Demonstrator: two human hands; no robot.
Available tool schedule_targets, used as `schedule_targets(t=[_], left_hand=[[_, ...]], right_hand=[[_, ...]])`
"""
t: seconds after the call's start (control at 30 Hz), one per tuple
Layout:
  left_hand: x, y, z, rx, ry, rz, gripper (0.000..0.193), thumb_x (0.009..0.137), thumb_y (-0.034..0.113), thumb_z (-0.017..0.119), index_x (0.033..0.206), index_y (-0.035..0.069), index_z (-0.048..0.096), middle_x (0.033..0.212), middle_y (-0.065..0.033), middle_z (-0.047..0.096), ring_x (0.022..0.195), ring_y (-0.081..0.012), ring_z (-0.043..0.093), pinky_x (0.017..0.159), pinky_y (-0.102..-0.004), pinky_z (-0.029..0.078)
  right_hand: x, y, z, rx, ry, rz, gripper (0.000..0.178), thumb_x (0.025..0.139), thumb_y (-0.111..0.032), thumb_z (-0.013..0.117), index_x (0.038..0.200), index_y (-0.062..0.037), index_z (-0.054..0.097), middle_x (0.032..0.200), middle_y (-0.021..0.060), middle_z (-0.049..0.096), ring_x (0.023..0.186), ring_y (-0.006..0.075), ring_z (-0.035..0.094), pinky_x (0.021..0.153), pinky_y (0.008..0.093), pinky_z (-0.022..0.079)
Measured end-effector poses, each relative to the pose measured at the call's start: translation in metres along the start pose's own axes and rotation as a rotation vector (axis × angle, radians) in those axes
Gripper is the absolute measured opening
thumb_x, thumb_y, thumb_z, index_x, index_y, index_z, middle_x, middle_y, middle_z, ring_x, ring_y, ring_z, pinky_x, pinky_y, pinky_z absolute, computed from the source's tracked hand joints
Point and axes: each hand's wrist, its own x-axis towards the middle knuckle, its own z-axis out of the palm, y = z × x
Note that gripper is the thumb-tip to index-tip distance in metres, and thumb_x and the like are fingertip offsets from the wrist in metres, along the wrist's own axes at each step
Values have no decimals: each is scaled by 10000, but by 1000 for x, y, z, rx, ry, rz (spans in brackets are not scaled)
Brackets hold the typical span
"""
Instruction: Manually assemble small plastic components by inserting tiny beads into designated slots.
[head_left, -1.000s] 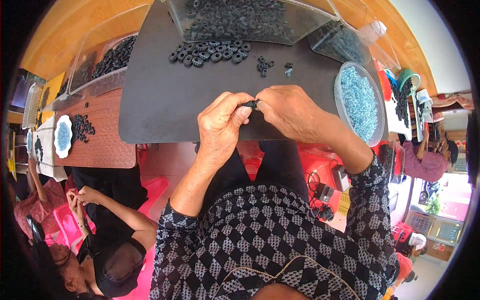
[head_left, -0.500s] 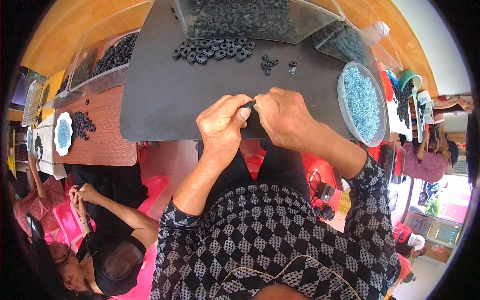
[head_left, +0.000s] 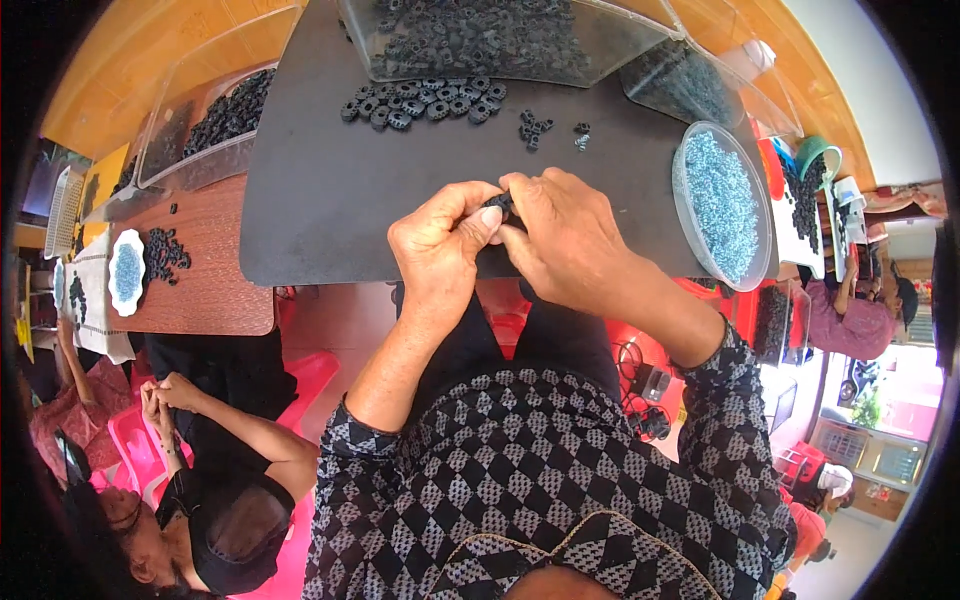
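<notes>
Over the near edge of the dark table [head_left: 330, 220], my left hand [head_left: 437, 238] and my right hand [head_left: 565, 225] meet, both closed on one small black plastic part [head_left: 499, 204]. Its middle shows between the thumbs and fingertips; the rest is hidden. Farther back lies a cluster of black oval parts [head_left: 425, 100] with notched rims. To the right of that cluster sit a few smaller black pieces [head_left: 534, 128] and a tiny black piece with small silvery bits [head_left: 581, 137]. A round clear tub [head_left: 682, 200] full of small blue-silver pieces stands by my right forearm.
A clear bin [head_left: 480, 72] of black parts stands at the table's far edge, beside another bin [head_left: 680, 85]. On the left, a brown table [head_left: 215, 280] carries loose black pieces and a white scalloped dish [head_left: 127, 300]. A co-worker [head_left: 225, 480] sits there, hands together.
My right hand has shifted slightly left and its fingers now reach over the top of the black part. More of the part shows between my hands.
</notes>
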Motion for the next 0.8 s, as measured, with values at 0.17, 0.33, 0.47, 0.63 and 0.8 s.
schedule_targets(t=[0.17,0.33,0.47,0.63,0.8], left_hand=[[-2,5,5,16,65,-70,107,807,-16,649,909,-45,661,807,-19,644,709,-71,565,655,-214,481],[-2,8,5,-36,77,-86,134,780,-20,664,912,-48,656,831,-36,655,721,-84,575,679,-214,478],[-3,9,7,-34,76,-71,109,786,-41,640,892,-57,655,808,-28,645,717,-75,563,661,-212,475],[-5,8,7,-19,85,-20,99,796,-53,621,889,-66,652,794,-19,637,712,-62,548,638,-208,472],[-5,7,3,174,-28,61,137,823,18,637,949,-30,660,814,-45,657,720,-75,563,647,-219,476]], right_hand=[[3,5,11,-89,195,-79,229,699,-128,629,825,-8,481,696,112,522,670,282,508,605,392,416],[1,9,19,-112,212,-130,285,661,-116,635,875,22,507,686,123,507,655,277,496,592,384,415],[2,13,23,-255,249,-292,188,649,-156,625,702,-29,497,638,76,455,614,220,458,547,349,373],[2,14,24,-289,279,-325,198,654,-165,630,705,-20,506,638,72,459,604,210,450,540,337,363],[-4,21,23,-218,337,-282,287,651,-176,664,798,32,532,648,81,472,626,226,479,564,351,393]])
